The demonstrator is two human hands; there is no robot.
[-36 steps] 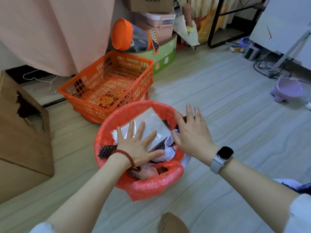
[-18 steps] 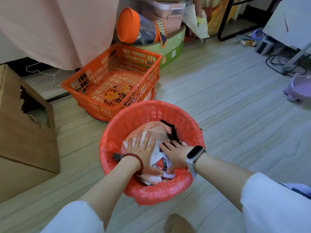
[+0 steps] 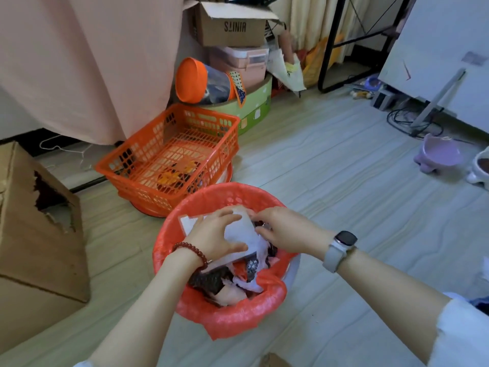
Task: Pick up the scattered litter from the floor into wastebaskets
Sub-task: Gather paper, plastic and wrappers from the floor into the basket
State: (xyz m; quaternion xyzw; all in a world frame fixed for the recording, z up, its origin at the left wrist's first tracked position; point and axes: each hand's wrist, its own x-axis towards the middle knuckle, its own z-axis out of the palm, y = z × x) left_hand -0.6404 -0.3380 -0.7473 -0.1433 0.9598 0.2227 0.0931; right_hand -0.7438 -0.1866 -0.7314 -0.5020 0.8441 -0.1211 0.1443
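Your hands have risen from pressing deep in the wastebasket (image 3: pixel 182 266); your left hand (image 3: pixel 211 238) and right hand (image 3: pixel 287 231) now pinch white paper litter (image 3: pixel 242 234), fingers curled, hiding the scraps underneath them.

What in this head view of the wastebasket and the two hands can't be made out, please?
- Wastebasket bottom, head view: buried under litter.
- Left hand palm: pressed against the white paper.
- Right hand fingertips: curled into the litter, grip unclear.
- Cardboard piece: cut off by the bottom edge.
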